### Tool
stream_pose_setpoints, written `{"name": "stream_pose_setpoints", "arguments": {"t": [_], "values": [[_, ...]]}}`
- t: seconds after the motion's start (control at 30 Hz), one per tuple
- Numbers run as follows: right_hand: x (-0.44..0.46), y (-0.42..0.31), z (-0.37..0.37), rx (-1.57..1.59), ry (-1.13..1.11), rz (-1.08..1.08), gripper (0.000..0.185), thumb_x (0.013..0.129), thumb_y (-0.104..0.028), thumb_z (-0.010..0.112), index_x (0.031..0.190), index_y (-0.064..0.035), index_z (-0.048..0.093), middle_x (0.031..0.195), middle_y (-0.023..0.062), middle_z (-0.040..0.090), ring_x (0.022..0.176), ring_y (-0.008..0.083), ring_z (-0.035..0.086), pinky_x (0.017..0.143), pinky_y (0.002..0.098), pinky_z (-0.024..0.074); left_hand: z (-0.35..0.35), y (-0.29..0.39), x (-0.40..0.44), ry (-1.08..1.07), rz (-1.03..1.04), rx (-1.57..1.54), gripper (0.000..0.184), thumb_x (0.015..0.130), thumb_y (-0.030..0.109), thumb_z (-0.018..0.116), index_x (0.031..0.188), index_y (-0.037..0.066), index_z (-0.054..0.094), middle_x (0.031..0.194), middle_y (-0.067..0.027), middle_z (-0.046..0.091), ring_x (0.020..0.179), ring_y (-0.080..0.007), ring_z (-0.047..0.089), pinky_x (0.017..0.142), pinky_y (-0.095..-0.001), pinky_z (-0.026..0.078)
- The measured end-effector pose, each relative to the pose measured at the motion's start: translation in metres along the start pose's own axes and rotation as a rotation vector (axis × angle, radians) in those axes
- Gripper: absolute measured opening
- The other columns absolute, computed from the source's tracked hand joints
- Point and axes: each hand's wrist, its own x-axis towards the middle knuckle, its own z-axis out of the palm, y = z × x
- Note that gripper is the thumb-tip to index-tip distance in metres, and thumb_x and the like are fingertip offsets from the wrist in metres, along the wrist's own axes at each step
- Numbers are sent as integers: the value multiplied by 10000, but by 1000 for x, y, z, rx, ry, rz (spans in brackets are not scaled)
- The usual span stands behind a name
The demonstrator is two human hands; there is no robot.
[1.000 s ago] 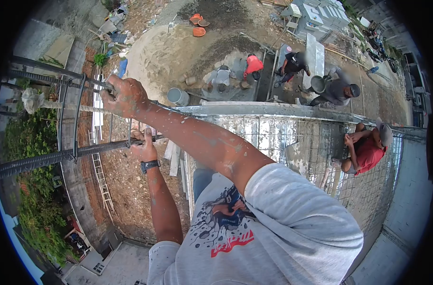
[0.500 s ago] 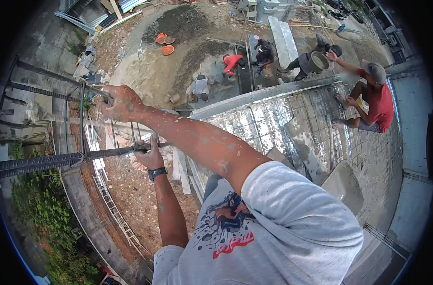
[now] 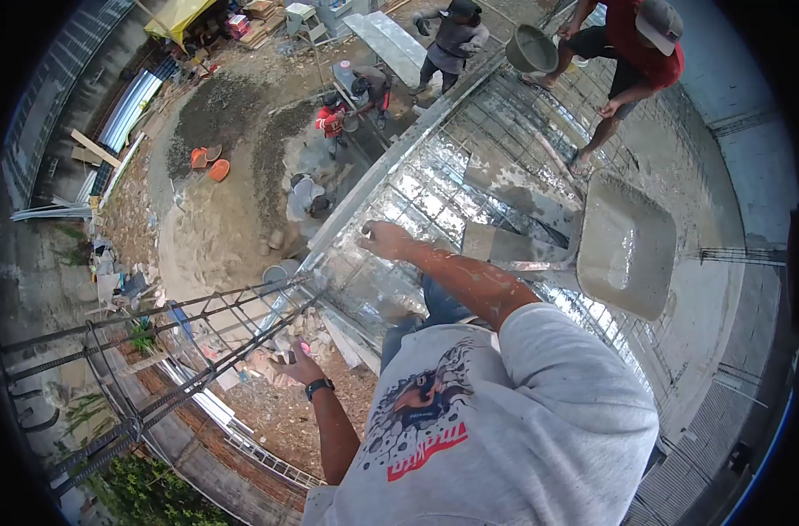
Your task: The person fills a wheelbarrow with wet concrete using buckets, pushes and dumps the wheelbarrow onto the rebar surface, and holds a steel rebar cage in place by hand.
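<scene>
My left hand (image 3: 299, 365), with a dark watch on the wrist, is low beside the long bars of a rebar cage (image 3: 136, 428). Its fingers are apart, and I cannot tell whether they touch the steel. My right hand (image 3: 387, 239), spattered with cement, hovers over the wet deck with rebar mesh (image 3: 399, 206). Its fingers are loosely bent and parted, with nothing in them. A grey wheelbarrow tray (image 3: 625, 245), smeared with cement, stands to the right of my right arm.
A person in a red shirt (image 3: 623, 53) holds a bucket (image 3: 532, 49) at the deck's far side. Several people work below, past the concrete edge (image 3: 377, 167). Orange tubs (image 3: 219, 170) lie by the sand. A ladder (image 3: 268, 462) lies on the ground at lower left.
My right hand has let go of the rebar and swung right over the deck. My left hand has opened and dropped lower. The view has turned, and the bucket is with the red-shirted person.
</scene>
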Motion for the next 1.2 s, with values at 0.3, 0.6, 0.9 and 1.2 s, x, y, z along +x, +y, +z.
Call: {"name": "stream_pose_setpoints", "arguments": {"t": [0.3, 0.6, 0.9, 1.2], "values": [[-308, 455, -41, 238, 580, 1099, 476, 881, -420, 634, 781, 44, 655, 639, 112, 619, 498, 214, 561, 444, 390, 460, 75, -114, 10, -679, -383, 672, 735, 753, 347, 795, 1323, 25, 460, 723, -47, 565, 506, -150, 524, 432, -344, 417], [-365, 410, -42, 874, 567, 1260, 460, 830, -407, 705, 953, 36, 700, 788, 157, 704, 646, 259, 674, 676, 385, 537, 350, -16, -4, -954, -85, 692, 313, 866, 304, 720, 989, 42, 601, 873, -25, 613, 689, -131, 597, 527, -272, 501], [-339, 446, -30, 1002, 842, 1298, 420, 813, -428, 697, 869, -12, 699, 688, 140, 674, 606, 275, 652, 607, 423, 510, 533, 82, -138, -1394, 138, 820, 394, 858, 322, 736, 1072, 40, 562, 787, -15, 612, 584, -92, 549, 468, -247, 425], [-278, 370, -38, 1241, 1160, 1481, 346, 854, -328, 698, 922, 11, 687, 643, 88, 640, 535, 164, 591, 486, 336, 466, 661, 54, -127, -1659, 265, 1270, 539, 801, 344, 790, 1150, -11, 582, 913, -57, 659, 703, -139, 623, 607, -266, 498]]}}
